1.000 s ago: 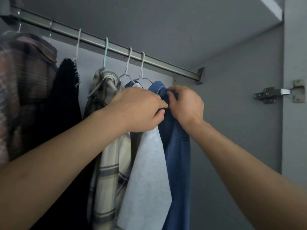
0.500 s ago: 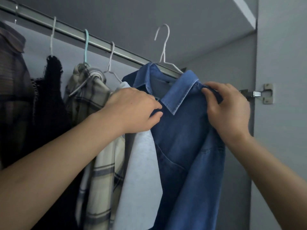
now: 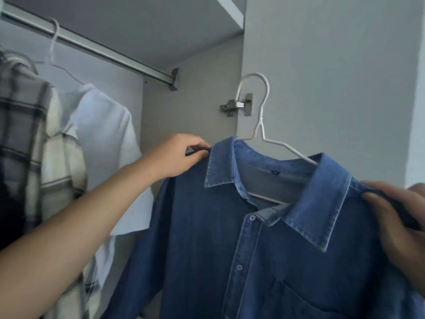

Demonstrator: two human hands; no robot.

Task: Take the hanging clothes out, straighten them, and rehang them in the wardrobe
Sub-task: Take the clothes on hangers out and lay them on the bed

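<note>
Head view shows a blue denim shirt on a white wire hanger, held up in front of the open wardrobe between the two hands. The left hand pinches the shirt's shoulder seam just left of the collar, thumb and fingertips closed on the cloth. The right hand, at the frame's right edge, grips the other shoulder with its fingers curled over a fold of denim. The hanger's hook rises above and between the hands, free of the rail, with its shoulders running inside the collar. The shirt faces the camera, collar spread, top button open, a chest pocket low toward the right hand. Beyond the left hand, up and to its left, the metal rail runs along the wardrobe's top and ends in a bracket on the side panel. A pale short-sleeved shirt hangs from the rail on its own white hanger, left of the left forearm, with a plaid shirt beside it farther left. A door hinge sits on the panel behind the hanger's hook, above the space between the hands
</note>
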